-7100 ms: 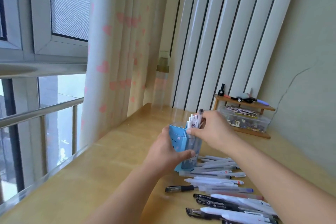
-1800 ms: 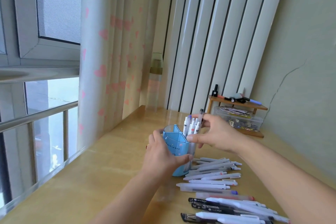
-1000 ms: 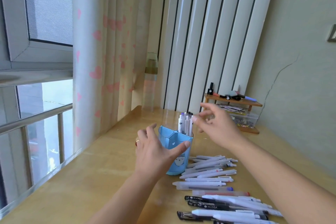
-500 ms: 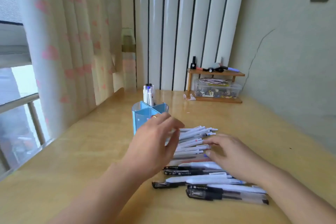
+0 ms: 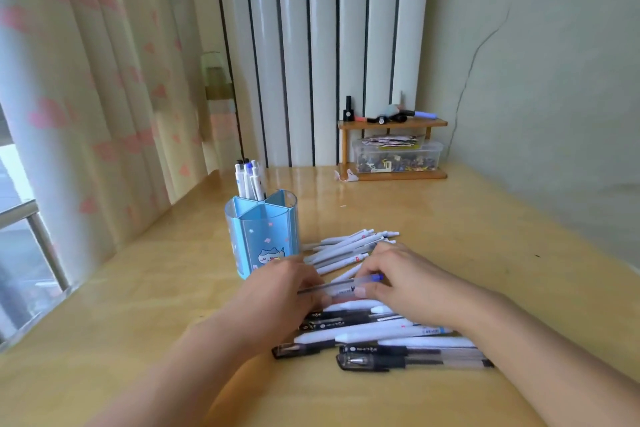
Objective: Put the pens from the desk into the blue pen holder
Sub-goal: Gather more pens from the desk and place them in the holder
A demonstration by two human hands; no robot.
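1. Blue pen holder upright on the wooden desk, left of centre, just far-left of both hands; divided into compartments, cat print on the near face.
2. Cluster of white pens standing in the far-left compartment of the holder, tips above the rim; other compartments seen from above, contents not discernible.
3. Loose white pens lying in a fanned group on the desk, just right of the holder and far of the hands.
4. Nearer row of pens with black caps and white barrels lying roughly parallel, left to right, near the hands and partly under them.
5. Left hand palm down over the left end of the pen row, fingers curled; appears to pinch the left end of a clear pen with blue cap, contact partly blurred.
6. Right hand palm down over the middle of the pile, thumb and fingers curled round the right part of the same clear pen, blue cap protruding just past the fingers.
7. Clear pen held roughly level between the two hands, just above the pile, near-right of the holder.
8. Small wooden shelf at the far right against the wall, clear plastic box beneath its top board.
9. Heart-print curtain along the left side.
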